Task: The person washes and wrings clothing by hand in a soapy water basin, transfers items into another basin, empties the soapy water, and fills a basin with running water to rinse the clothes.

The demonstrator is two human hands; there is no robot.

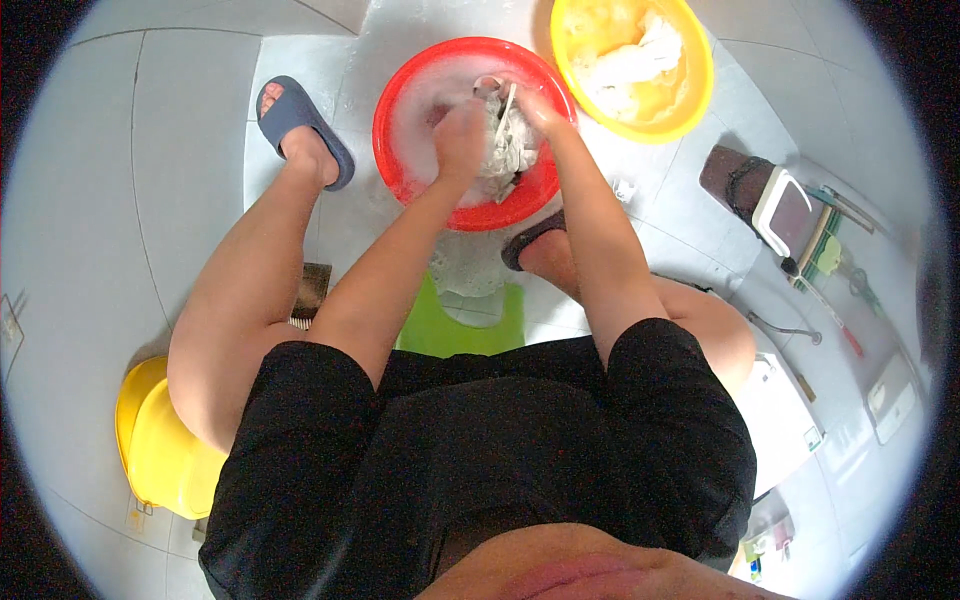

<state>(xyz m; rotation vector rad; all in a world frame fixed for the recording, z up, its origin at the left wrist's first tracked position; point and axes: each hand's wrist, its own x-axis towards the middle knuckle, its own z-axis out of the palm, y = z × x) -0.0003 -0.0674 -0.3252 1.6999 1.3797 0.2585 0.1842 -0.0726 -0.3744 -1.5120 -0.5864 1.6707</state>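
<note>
A red plastic basin (385,142) filled with sudsy water stands on the tiled floor in front of me. In it lies a bunched, wet, whitish-grey cloth (510,146) with a strap-like strip along its top. My right hand (538,107) grips the cloth's upper right side, inside the basin's rim. Blurred by motion, my left hand (461,139) is against the left side of the cloth, and its fingers are mostly hidden. White foam (412,120) covers the water to the left of the cloth.
A yellow basin (705,67) at the upper right holds white fabric (641,56) in water. Below the red basin is a green plastic stool (461,334). A yellow bucket (169,442) stands at left. On the right are a lidded brown bin (724,176) and a white box-shaped object (784,420).
</note>
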